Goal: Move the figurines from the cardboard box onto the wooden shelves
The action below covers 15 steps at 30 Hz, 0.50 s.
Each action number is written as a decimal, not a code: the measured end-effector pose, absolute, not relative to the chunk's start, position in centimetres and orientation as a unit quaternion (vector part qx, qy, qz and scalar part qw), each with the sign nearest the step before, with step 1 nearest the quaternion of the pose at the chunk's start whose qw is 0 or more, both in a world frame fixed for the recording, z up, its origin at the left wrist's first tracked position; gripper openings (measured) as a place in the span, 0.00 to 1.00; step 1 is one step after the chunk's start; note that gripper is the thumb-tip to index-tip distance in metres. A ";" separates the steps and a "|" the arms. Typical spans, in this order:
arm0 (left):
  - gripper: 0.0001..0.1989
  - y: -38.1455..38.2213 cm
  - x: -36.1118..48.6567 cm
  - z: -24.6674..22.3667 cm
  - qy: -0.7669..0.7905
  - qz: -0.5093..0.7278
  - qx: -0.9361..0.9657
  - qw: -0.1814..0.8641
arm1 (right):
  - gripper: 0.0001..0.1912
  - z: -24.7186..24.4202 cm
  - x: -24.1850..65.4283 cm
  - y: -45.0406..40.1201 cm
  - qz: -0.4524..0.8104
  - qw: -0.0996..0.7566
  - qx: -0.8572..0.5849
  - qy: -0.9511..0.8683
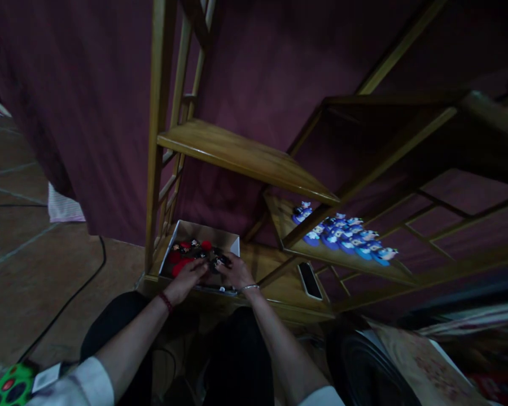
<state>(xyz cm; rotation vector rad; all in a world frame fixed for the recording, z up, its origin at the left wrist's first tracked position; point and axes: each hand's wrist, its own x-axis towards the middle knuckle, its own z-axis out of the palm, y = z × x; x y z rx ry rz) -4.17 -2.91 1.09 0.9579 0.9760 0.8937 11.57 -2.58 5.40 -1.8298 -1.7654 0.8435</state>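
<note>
A white open box (234, 245) stands on the low wooden shelf, with several small red and black figurines (182, 248) lying in it. My right hand (239, 273) reaches over the box's right side, its fingers closed on a small dark figurine (218, 263). From the lower left, my left hand (189, 280) comes over the front rim, close to that figurine. Its fingers are bent together among the figurines; what they pinch, if anything, is too dark to make out.
Blue and white figurines (347, 234) stand in rows on a raised shelf (395, 274) to the right. A phone (310, 281) lies on the lower shelf. Another wooden shelf (245, 155) juts out above the box. A black cable (78, 293) crosses the floor at left, near a green object (11, 386).
</note>
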 end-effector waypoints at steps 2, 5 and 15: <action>0.14 -3.9 -4.1 1.7 0.353 0.453 0.310 0.758 | 0.14 6.4 11.1 -3.0 0.310 0.241 -0.647 -0.653; 0.13 -5.0 -4.3 3.0 0.314 0.485 0.233 0.782 | 0.14 7.6 10.3 -3.5 0.304 0.252 -0.626 -0.672; 0.09 -7.5 -5.5 9.6 0.333 0.512 0.260 0.748 | 0.14 14.1 8.3 -6.2 0.256 0.258 -0.570 -0.736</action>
